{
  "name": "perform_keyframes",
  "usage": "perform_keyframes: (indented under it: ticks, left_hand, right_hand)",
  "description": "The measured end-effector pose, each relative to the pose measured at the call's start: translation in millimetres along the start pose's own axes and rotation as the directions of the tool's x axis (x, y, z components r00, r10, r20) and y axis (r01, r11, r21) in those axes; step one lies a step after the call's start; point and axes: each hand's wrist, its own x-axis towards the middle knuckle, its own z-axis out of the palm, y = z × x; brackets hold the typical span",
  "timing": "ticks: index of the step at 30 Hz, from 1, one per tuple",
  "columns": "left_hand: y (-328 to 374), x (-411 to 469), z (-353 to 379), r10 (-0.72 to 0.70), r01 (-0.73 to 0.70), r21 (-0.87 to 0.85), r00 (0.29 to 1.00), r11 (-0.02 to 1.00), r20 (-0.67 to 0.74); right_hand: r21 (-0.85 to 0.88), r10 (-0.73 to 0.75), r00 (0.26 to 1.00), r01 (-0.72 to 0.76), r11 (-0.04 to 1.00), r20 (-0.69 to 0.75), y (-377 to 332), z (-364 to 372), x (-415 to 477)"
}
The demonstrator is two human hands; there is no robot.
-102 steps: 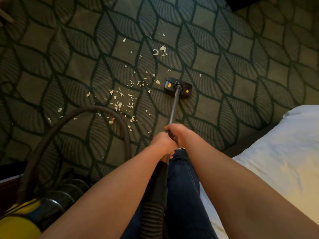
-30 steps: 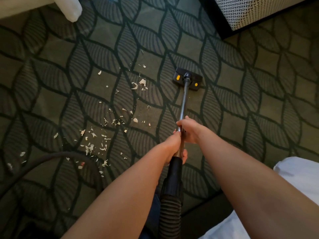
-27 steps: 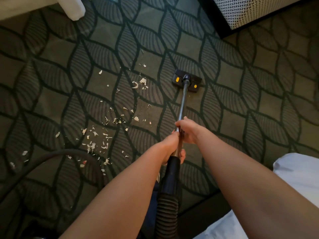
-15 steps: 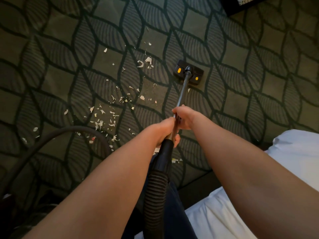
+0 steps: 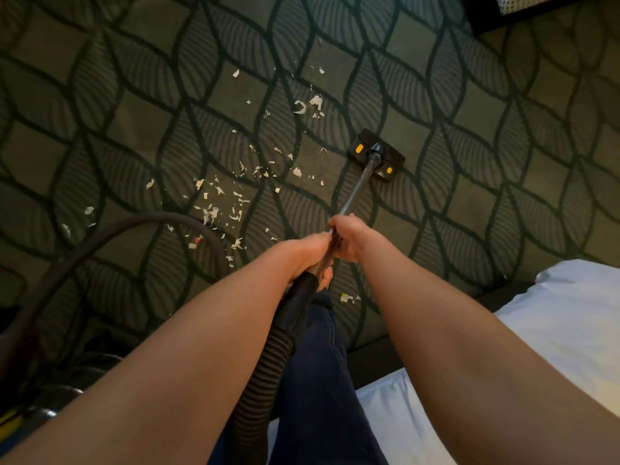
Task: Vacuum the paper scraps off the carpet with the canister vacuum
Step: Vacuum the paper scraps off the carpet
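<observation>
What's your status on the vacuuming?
Left hand and right hand grip the wand. Floor head on carpet, right of the scraps. Hose loops beside the near scraps.

A single wide-angle camera sits on the person's head, facing forward and steeply down onto the carpet point(image 5: 134, 122). The bed point(image 5: 570, 313), to the right of the carpet, lies nearest beneath the lens.

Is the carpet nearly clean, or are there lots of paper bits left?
Not nearly. The carpet right of the floor head looks clear. The left hand and right hand grip the wand, head on the carpet beside the mess. Most paper scraps lie left of it, plus a few by the leg.
</observation>
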Motion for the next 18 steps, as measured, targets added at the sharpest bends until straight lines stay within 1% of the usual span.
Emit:
perform_keyframes:
  ticks: [6,10,13,18]
  left_hand:
    - [-25,-9,-31,-0.009,0.009,0.02,0.999,1.0,-0.031]
    - [-42,-17,-49,0.011,-0.006,0.13,0.999,0.992,-0.045]
    - [-54,-27,-60,0.031,-0.025,0.106,0.998,0.994,-0.06]
    - [-81,-37,-87,0.052,-0.041,0.119,0.995,0.992,-0.088]
  right_hand:
    - [0.038,-0.021,0.999,0.02,0.999,0.027,24,32,-11]
    - [0.088,-0.015,0.999,0.011,0.996,0.049,40,53,-17]
    - [0.089,-0.019,0.998,0.013,0.996,0.066,49,68,-23]
    - [0.109,0.011,0.995,-0.021,0.994,0.096,69,101,-28]
